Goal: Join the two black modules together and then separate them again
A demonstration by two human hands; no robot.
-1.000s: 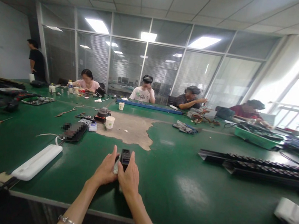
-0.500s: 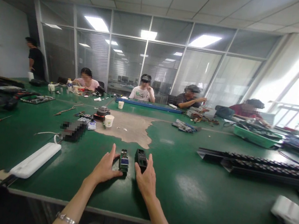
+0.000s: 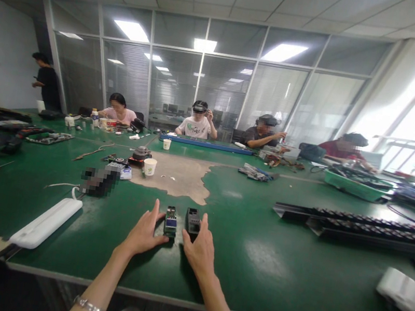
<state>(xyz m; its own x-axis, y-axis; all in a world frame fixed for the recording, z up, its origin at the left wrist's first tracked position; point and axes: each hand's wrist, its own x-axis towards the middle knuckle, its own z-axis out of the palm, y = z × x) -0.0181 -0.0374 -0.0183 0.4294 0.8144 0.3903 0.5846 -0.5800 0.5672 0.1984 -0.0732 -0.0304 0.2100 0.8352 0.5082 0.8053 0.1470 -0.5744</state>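
Note:
On the green table [image 3: 252, 268] in front of me lie two small parts side by side. My left hand [image 3: 145, 232] rests flat with fingers stretched out, its thumb touching the near end of a small green circuit board [image 3: 170, 221] with a blue screen. My right hand [image 3: 198, 247] lies open just right of it, fingertips against a black casing [image 3: 193, 219]. Neither part is lifted. A metal bracelet [image 3: 90, 308] is on my left wrist.
A white oblong device [image 3: 45, 222] with a cable lies at the left. Long black rails [image 3: 361, 227] lie at the right, a white roll [image 3: 406, 295] near the right edge. A paper cup [image 3: 149, 166] stands by a worn brown patch [image 3: 180, 177]. Several people sit along the far side.
One second ago both hands held the black device together. They have since drawn apart, leaving the circuit board under the left hand and the black casing under the right, both on the table.

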